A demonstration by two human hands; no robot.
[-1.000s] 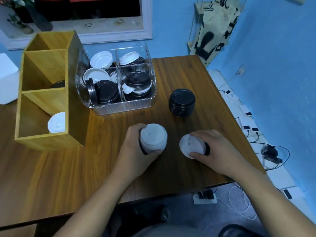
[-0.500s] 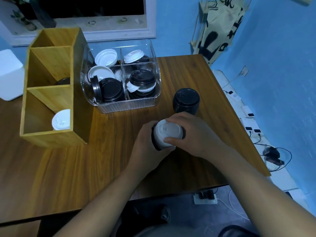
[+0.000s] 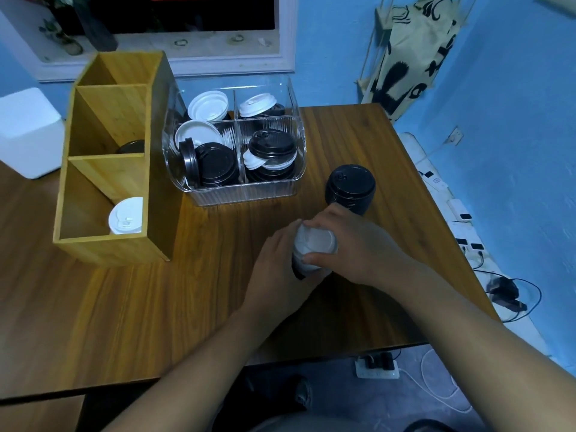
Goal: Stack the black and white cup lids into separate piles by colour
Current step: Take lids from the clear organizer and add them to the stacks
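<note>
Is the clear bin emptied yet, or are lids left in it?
Not empty. The clear bin holds white lids and black lids across all four compartments.

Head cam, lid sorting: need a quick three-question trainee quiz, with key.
1. True or false: the black pile stands inside the clear bin.
2. The lid in the nearest compartment of the wooden rack is: A black, B white, C red.
3. Which hands grip the white pile?
Key: 1 false, it stands on the table beside the bin. 2 B. 3 both, the left hand at its side, the right hand over its top.
</note>
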